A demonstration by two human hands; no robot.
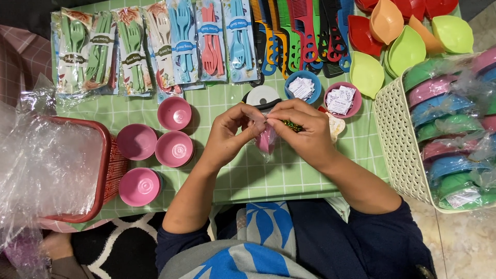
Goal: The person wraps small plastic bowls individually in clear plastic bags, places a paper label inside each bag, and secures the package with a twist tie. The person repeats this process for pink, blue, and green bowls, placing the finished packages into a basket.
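green checked cloth is covering the table point(248, 175), and both hands are meeting over its middle, near the front edge. the left hand point(232, 132) is curling its fingers around a small pink item in a clear plastic bag point(267, 140), thumb and forefinger pinching the bag's top. the right hand point(302, 129) is closing in from the other side, fingertips pinching the same bag top together with a green glittery twist tie point(292, 125) that is sticking out between the fingers. whether the tie is already wound round the bag cannot be told.

judging by how things are lying, this packing is partway along: four pink bowls point(155, 155) are sitting unwrapped toward the table's left edge, while wrapped bowls in pink, blue and green are filling the cream basket point(398, 139) at the right edge. a red basket point(106, 165) holding clear bags is standing at the left edge. toward the far edge, a blue bowl point(303, 87) and a pink bowl point(342, 99) are holding small white sachets, beside a roll of tape point(262, 96). packs of plastic cutlery point(155, 46), combs point(299, 36) and leaf-shaped dishes point(403, 36) are lining the far edge.
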